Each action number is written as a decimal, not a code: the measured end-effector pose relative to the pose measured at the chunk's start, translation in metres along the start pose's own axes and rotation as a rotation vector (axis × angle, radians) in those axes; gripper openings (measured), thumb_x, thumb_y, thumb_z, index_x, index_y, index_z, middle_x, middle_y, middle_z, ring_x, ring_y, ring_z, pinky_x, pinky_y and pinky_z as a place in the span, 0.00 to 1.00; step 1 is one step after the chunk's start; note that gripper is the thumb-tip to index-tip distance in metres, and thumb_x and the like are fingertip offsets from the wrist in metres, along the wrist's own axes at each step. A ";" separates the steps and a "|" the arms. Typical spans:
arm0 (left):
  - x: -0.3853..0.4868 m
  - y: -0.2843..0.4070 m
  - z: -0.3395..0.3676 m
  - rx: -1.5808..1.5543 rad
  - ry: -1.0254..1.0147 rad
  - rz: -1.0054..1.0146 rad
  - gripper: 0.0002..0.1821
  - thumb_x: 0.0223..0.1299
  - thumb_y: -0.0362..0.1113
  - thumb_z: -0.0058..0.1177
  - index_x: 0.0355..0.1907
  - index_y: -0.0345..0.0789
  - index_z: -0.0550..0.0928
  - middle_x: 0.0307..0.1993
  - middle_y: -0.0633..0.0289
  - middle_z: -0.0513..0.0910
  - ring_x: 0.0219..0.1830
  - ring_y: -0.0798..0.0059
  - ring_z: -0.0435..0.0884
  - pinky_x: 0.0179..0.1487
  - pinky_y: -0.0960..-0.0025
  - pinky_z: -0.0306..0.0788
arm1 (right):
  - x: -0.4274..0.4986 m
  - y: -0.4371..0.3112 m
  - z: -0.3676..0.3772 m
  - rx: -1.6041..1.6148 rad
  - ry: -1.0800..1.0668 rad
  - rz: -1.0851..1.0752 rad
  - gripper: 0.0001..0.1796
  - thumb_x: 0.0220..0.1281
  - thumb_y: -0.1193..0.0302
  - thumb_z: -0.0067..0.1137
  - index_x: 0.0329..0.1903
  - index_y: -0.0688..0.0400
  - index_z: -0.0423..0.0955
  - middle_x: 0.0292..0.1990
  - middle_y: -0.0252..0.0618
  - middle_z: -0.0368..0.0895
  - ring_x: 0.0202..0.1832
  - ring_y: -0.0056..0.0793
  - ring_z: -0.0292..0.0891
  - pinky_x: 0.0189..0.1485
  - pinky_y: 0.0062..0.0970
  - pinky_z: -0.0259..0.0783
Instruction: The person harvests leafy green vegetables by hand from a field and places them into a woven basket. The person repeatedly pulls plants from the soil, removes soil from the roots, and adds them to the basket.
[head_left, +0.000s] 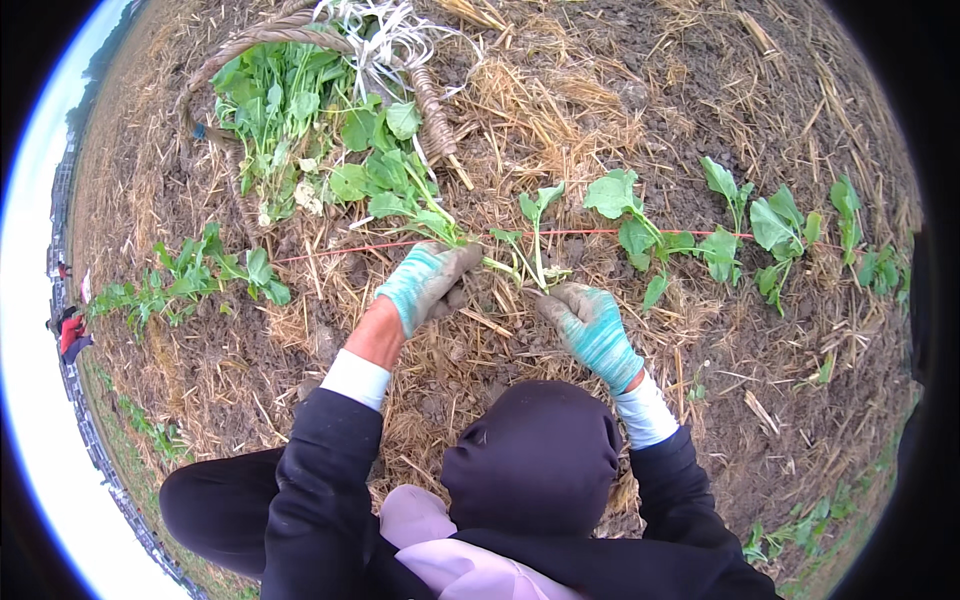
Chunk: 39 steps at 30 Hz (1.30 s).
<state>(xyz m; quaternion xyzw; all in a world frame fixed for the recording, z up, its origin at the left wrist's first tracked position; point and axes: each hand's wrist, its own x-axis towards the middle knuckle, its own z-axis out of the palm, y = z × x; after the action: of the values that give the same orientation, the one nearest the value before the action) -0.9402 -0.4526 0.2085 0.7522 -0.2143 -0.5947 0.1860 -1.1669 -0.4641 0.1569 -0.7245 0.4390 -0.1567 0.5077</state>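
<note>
My left hand (431, 281), in a turquoise and white knit glove caked with mud, is closed around the stems of a bunch of leafy green seedlings (401, 187). Their leaves point up and to the left, towards the basket. Just to the right, my right hand (589, 326) wears a matching muddy glove. Its thumb and fingers pinch the stem base of a single seedling (538, 232), low over the straw-strewn soil. The tips of that hand partly hide the stem's lower end, so I cannot tell whether it is in the ground.
A basket with a thick twisted handle (431, 112) holds more seedlings (289, 97); white plastic strips (390, 37) hang on the handle. A red string (577, 232) crosses the soil along a row of young plants (780, 225). More plants (191, 277) stand left. A person (73, 334) is far off.
</note>
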 end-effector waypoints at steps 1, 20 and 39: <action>-0.005 0.000 -0.013 0.011 -0.103 -0.024 0.17 0.61 0.50 0.52 0.24 0.40 0.78 0.11 0.72 0.72 0.08 0.87 0.63 0.12 0.81 0.54 | -0.002 0.002 -0.002 0.105 0.028 0.021 0.13 0.62 0.68 0.56 0.41 0.66 0.78 0.28 0.45 0.80 0.29 0.29 0.77 0.34 0.27 0.70; 0.002 -0.072 0.043 -0.522 -0.753 0.055 0.28 0.64 0.53 0.48 0.56 0.32 0.73 0.33 0.64 0.81 0.21 0.86 0.67 0.21 0.83 0.58 | -0.047 -0.023 -0.017 0.598 -0.151 0.405 0.16 0.65 0.63 0.50 0.40 0.63 0.80 0.24 0.30 0.79 0.19 0.12 0.67 0.22 0.15 0.63; 0.005 -0.052 0.058 -0.503 -0.662 0.109 0.28 0.59 0.40 0.52 0.61 0.31 0.70 0.43 0.63 0.80 0.31 0.83 0.74 0.30 0.80 0.67 | -0.049 -0.015 -0.005 0.818 -0.219 0.571 0.14 0.68 0.63 0.49 0.42 0.61 0.76 0.24 0.28 0.73 0.22 0.13 0.65 0.22 0.16 0.61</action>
<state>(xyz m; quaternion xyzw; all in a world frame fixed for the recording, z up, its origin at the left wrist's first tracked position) -0.9899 -0.4129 0.1634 0.4392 -0.1502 -0.8273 0.3163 -1.1909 -0.4268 0.1830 -0.3300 0.4662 -0.0939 0.8154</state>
